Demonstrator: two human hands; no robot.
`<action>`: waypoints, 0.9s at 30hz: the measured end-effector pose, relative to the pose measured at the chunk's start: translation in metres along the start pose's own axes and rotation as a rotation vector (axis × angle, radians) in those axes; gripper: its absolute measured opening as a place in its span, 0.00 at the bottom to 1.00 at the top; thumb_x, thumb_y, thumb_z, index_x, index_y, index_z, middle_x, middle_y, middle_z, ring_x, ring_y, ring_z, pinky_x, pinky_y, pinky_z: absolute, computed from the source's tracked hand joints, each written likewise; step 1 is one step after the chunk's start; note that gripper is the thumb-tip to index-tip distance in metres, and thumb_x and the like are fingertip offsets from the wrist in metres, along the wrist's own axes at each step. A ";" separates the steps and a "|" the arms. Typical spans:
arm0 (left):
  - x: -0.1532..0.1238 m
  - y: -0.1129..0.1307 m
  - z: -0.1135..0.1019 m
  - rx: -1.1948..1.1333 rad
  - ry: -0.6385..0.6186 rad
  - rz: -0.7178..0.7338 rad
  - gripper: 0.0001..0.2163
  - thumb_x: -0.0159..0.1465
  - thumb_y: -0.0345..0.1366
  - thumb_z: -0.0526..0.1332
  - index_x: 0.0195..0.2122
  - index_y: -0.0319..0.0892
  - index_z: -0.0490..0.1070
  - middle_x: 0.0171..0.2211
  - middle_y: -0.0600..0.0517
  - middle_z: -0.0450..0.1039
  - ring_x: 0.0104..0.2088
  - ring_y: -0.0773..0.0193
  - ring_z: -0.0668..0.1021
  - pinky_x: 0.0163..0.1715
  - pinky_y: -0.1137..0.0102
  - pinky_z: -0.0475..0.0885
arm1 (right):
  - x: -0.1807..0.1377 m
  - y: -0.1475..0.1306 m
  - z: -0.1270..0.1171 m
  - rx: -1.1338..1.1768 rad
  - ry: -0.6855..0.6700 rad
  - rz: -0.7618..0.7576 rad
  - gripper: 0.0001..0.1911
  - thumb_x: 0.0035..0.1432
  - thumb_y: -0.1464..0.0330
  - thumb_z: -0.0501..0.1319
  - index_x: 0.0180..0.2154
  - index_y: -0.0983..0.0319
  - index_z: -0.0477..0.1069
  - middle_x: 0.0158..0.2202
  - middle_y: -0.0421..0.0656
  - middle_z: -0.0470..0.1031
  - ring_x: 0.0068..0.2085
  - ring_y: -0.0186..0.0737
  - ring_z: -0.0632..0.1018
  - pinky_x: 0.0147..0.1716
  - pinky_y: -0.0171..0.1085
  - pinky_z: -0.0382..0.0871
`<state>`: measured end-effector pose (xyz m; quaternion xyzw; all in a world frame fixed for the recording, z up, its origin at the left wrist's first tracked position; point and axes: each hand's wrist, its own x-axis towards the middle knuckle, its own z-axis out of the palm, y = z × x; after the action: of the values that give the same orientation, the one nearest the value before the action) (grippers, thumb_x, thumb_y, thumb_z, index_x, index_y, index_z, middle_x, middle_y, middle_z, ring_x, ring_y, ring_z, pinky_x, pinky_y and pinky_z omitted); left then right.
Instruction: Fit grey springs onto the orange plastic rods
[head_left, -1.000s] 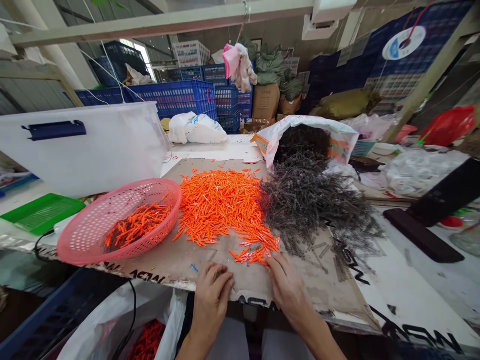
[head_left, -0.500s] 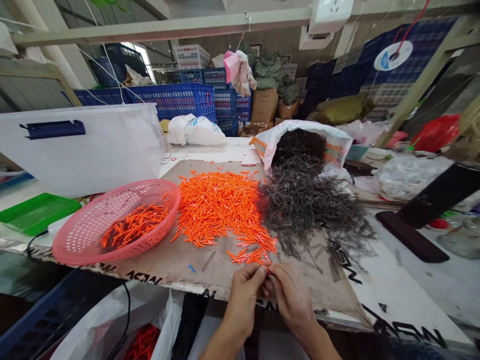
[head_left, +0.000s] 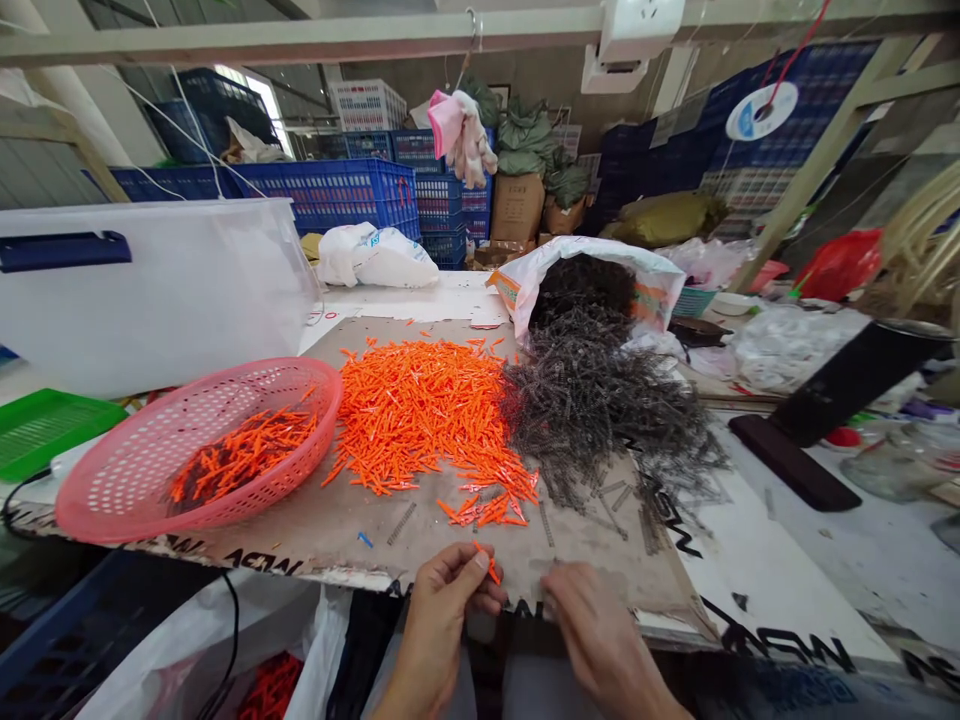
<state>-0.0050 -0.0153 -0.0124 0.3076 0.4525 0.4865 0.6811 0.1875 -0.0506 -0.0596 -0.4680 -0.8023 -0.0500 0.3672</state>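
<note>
My left hand [head_left: 448,600] is at the near edge of the brown cardboard sheet [head_left: 352,535], its fingers pinched on a small orange plastic piece [head_left: 491,566]. My right hand [head_left: 581,610] lies beside it, fingers curled down on the cardboard; whether it holds anything is hidden. Just beyond the hands is a big heap of orange pieces [head_left: 420,410]. To its right spreads a tangle of dark metal springs [head_left: 592,405], spilling from a white sack [head_left: 585,270]. A pink basket [head_left: 202,455] on the left holds more orange pieces.
A single spring [head_left: 401,522] and a blue bit [head_left: 365,540] lie loose on the cardboard. A large translucent bin [head_left: 150,290] and a green tray [head_left: 37,430] stand at the left. A black stand [head_left: 825,410] sits at the right. Blue crates fill the back.
My hands were apart on the cardboard, then met near the small orange cluster. Now they have drawn back to the near edge and parted, the left one pinching an orange piece.
</note>
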 end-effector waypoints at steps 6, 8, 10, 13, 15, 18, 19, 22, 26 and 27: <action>-0.001 -0.001 0.013 -0.151 0.011 -0.071 0.16 0.42 0.40 0.77 0.27 0.36 0.78 0.23 0.49 0.78 0.23 0.64 0.79 0.26 0.73 0.75 | 0.032 0.018 -0.010 -0.067 0.213 0.216 0.12 0.66 0.68 0.52 0.43 0.60 0.74 0.45 0.51 0.75 0.47 0.47 0.76 0.44 0.48 0.75; -0.002 -0.002 0.012 -0.182 0.003 -0.091 0.15 0.42 0.39 0.77 0.25 0.36 0.77 0.23 0.49 0.78 0.24 0.63 0.80 0.26 0.73 0.75 | 0.032 0.000 -0.007 0.076 0.154 0.256 0.11 0.66 0.67 0.54 0.43 0.59 0.74 0.40 0.48 0.75 0.42 0.44 0.78 0.38 0.41 0.76; -0.003 -0.004 0.011 -0.188 -0.010 -0.085 0.13 0.44 0.38 0.76 0.25 0.36 0.77 0.22 0.49 0.78 0.23 0.65 0.79 0.26 0.74 0.75 | 0.030 -0.021 0.000 0.272 0.060 0.288 0.11 0.67 0.69 0.53 0.44 0.59 0.73 0.37 0.45 0.75 0.38 0.40 0.78 0.35 0.35 0.75; -0.004 -0.007 0.007 -0.164 -0.024 -0.065 0.11 0.47 0.37 0.75 0.26 0.36 0.78 0.21 0.49 0.78 0.22 0.67 0.78 0.25 0.76 0.73 | 0.028 -0.042 0.008 0.407 0.051 0.370 0.10 0.67 0.70 0.52 0.42 0.59 0.72 0.34 0.43 0.75 0.35 0.38 0.77 0.34 0.34 0.74; -0.004 -0.008 0.006 -0.151 -0.019 -0.060 0.11 0.48 0.37 0.75 0.26 0.36 0.78 0.21 0.49 0.78 0.22 0.68 0.77 0.25 0.76 0.73 | 0.029 -0.046 0.010 0.420 0.051 0.389 0.09 0.66 0.70 0.53 0.41 0.59 0.72 0.33 0.43 0.74 0.34 0.38 0.77 0.33 0.34 0.73; -0.004 -0.007 0.005 -0.136 0.004 -0.049 0.12 0.46 0.38 0.75 0.26 0.36 0.78 0.20 0.50 0.77 0.22 0.67 0.77 0.24 0.76 0.72 | 0.031 -0.044 0.009 0.420 0.046 0.384 0.09 0.66 0.71 0.54 0.39 0.60 0.73 0.32 0.42 0.74 0.33 0.38 0.76 0.32 0.34 0.71; -0.004 -0.006 0.006 -0.128 0.007 -0.040 0.12 0.46 0.38 0.75 0.26 0.36 0.78 0.20 0.50 0.77 0.22 0.66 0.77 0.24 0.76 0.71 | 0.032 -0.044 0.008 0.419 0.044 0.382 0.09 0.66 0.71 0.54 0.39 0.60 0.73 0.32 0.42 0.74 0.33 0.38 0.76 0.32 0.34 0.71; -0.005 -0.006 0.006 -0.097 -0.009 -0.005 0.11 0.48 0.38 0.74 0.25 0.36 0.78 0.20 0.49 0.77 0.22 0.67 0.76 0.24 0.75 0.70 | 0.033 -0.044 0.007 0.407 0.038 0.376 0.09 0.66 0.71 0.54 0.39 0.60 0.73 0.31 0.42 0.74 0.33 0.38 0.76 0.31 0.34 0.70; -0.006 -0.007 0.007 -0.056 -0.021 0.040 0.10 0.50 0.38 0.73 0.26 0.37 0.78 0.20 0.49 0.77 0.22 0.66 0.76 0.25 0.74 0.70 | 0.031 -0.046 0.009 0.335 0.058 0.332 0.09 0.66 0.71 0.53 0.39 0.60 0.73 0.30 0.43 0.73 0.32 0.38 0.75 0.30 0.36 0.70; -0.006 -0.007 0.007 -0.042 -0.021 0.049 0.10 0.50 0.39 0.73 0.26 0.37 0.78 0.20 0.49 0.77 0.22 0.66 0.75 0.25 0.74 0.70 | 0.030 -0.047 0.010 0.308 0.065 0.316 0.09 0.66 0.71 0.53 0.39 0.61 0.73 0.30 0.43 0.73 0.32 0.39 0.75 0.30 0.36 0.70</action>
<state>0.0032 -0.0232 -0.0142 0.3092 0.4277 0.5091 0.6799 0.1367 -0.0507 -0.0352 -0.5243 -0.7050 0.1162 0.4632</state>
